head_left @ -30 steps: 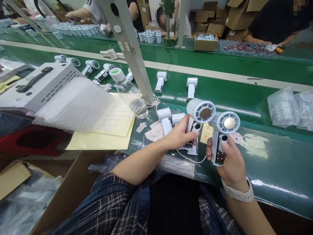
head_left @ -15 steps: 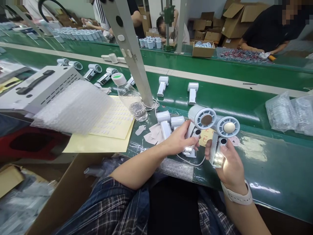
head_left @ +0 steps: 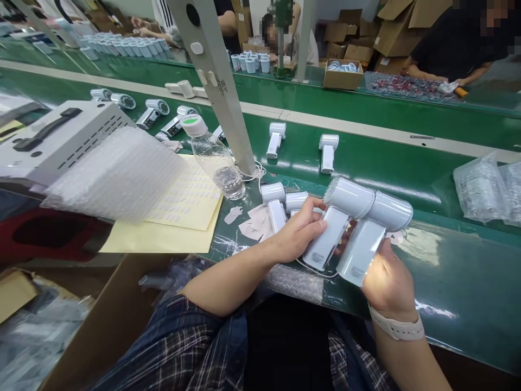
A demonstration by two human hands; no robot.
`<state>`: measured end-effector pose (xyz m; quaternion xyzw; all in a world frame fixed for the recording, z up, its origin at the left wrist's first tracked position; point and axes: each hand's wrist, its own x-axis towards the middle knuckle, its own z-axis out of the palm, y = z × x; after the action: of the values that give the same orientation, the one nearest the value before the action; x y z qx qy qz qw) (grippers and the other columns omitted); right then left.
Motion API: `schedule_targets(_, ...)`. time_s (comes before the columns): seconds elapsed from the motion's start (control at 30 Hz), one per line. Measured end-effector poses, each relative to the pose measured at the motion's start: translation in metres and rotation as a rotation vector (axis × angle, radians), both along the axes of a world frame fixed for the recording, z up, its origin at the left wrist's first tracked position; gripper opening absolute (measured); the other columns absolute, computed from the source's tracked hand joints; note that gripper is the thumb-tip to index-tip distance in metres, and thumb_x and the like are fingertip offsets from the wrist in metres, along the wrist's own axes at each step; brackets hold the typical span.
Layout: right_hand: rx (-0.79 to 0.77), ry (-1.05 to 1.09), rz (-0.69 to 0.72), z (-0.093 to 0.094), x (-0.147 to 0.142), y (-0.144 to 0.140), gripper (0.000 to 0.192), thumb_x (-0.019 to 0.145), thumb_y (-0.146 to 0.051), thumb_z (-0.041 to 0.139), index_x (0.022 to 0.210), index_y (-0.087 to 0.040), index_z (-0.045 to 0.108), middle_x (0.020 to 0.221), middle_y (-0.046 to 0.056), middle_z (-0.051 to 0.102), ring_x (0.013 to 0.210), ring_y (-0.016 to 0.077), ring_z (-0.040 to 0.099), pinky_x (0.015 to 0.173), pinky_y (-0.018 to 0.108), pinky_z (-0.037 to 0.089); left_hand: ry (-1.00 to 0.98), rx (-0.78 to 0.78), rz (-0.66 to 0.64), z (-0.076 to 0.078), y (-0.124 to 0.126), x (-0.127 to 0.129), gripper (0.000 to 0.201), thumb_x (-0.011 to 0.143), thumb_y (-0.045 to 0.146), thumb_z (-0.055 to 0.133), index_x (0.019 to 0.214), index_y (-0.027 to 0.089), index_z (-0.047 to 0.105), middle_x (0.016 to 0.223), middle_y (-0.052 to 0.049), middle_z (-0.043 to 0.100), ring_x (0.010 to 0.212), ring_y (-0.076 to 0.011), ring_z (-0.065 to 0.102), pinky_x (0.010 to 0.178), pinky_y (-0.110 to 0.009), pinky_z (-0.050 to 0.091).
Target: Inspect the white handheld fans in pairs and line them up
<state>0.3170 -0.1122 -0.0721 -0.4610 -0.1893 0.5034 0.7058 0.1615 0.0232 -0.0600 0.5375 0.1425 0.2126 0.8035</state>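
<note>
My left hand (head_left: 299, 231) grips one fan (head_left: 337, 217), my right hand (head_left: 386, 282) another fan (head_left: 372, 233), side by side above the belt's (head_left: 407, 168) near edge. More fans (head_left: 274, 138) lie waiting, so I judge plenty remains.

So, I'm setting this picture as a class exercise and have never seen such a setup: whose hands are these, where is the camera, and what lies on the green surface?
The camera sits on the worker's head and looks down, so both forearms are that person's own. The left hand grips one small white handheld fan; the right hand grips a second fan beside it, both turned backs to the camera. The green surface is a conveyor belt carrying more fans. Near the hands stand a water bottle, yellow sticker sheets and bubble wrap. Other people work across the belt.
</note>
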Motion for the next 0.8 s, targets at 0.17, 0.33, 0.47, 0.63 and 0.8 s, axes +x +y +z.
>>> schedule_targets(0.17,0.003,-0.042,-0.08,0.005,-0.001,-0.009,0.039,0.092,-0.059,0.076,0.118,-0.031,0.081,0.119,0.005,0.081,0.098,0.0289,0.078,0.103,0.054,0.062,-0.097,-0.025,-0.074,0.004,0.001,-0.005,0.053,0.095,0.058,0.07,0.124,0.026,0.039,0.109,-0.007,0.074,0.083,-0.0224,0.078,0.071,-0.034,0.062)
schedule_targets(0.33,0.007,0.006,-0.072,0.02,-0.001,-0.009,0.033,0.094,-0.054,0.071,0.114,-0.03,0.082,0.113,0.007,0.08,0.097,0.0306,0.076,0.092,0.052,0.065,-0.109,-0.072,-0.054,0.006,-0.001,-0.002,0.065,0.082,0.05,0.088,0.128,0.025,0.05,0.125,-0.011,0.072,0.109,-0.0249,0.073,0.09,-0.037,0.057)
schedule_targets(0.47,0.041,0.089,0.012,0.029,-0.006,0.0,0.031,0.091,-0.051,0.069,0.107,-0.026,0.082,0.095,0.006,0.075,0.088,0.0252,0.072,0.081,0.04,0.066,-0.119,-0.113,-0.146,0.007,-0.002,0.006,0.067,0.069,0.042,0.097,0.12,0.017,0.063,0.104,-0.008,0.071,0.097,-0.0223,0.07,0.09,-0.037,0.054)
schedule_targets(0.63,0.042,0.056,0.026,0.032,-0.012,0.005,0.031,0.09,-0.053,0.07,0.09,-0.023,0.077,0.08,0.003,0.067,0.07,0.0172,0.062,0.066,0.028,0.058,-0.096,-0.153,-0.095,0.004,-0.003,0.008,0.067,0.075,0.065,0.088,0.111,0.015,0.063,0.094,-0.007,0.07,0.085,-0.019,0.069,0.078,-0.031,0.054)
schedule_targets(0.8,0.098,-0.001,0.041,0.035,-0.011,0.002,0.041,0.092,-0.061,0.065,0.085,-0.021,0.074,0.076,0.005,0.065,0.068,0.0188,0.06,0.064,0.031,0.057,-0.078,-0.248,-0.142,0.004,-0.003,0.004,0.07,0.087,0.071,0.074,0.129,0.017,0.057,0.111,-0.013,0.074,0.097,-0.0269,0.076,0.073,-0.033,0.058)
